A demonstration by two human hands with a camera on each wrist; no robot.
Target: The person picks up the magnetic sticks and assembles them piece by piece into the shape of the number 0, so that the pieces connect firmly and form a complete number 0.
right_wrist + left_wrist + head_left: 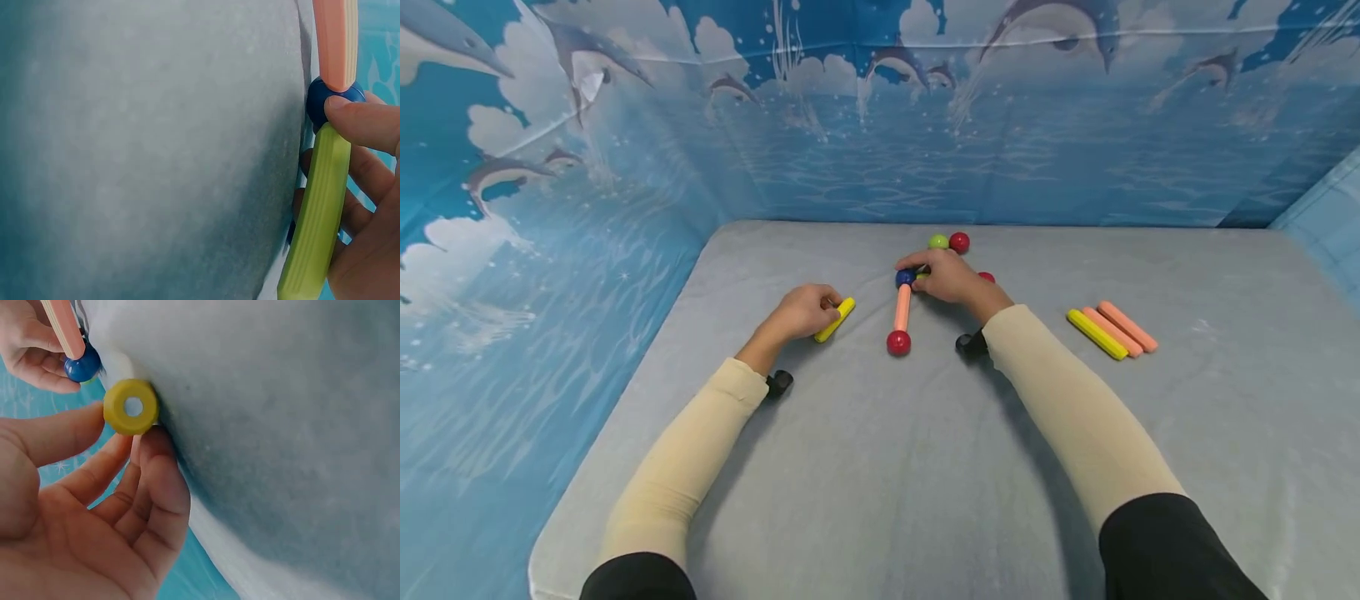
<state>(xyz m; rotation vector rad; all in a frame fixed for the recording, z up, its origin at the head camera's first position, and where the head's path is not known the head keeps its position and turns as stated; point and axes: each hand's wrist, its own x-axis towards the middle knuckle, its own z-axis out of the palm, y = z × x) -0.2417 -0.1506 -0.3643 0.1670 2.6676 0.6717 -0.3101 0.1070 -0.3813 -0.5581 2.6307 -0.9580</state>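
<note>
My left hand (824, 312) pinches a yellow stick (837, 319) that lies on the grey mat (880, 467). In the left wrist view its round end (130, 407) sits between thumb and fingers (156, 456). My right hand (927, 278) holds a light green stick (319, 219) against a blue ball (905, 277), thumb (365, 122) on the ball. A salmon stick (902, 307) runs from the blue ball toward me to a red ball (898, 342). The green stick is mostly hidden under the hand in the head view.
A green ball (937, 242) and a red ball (958, 242) lie just beyond my right hand, and another red ball (987, 277) peeks out beside it. To the right lie a yellow stick (1097, 334) and two salmon sticks (1120, 328). Blue dolphin-print walls surround the mat.
</note>
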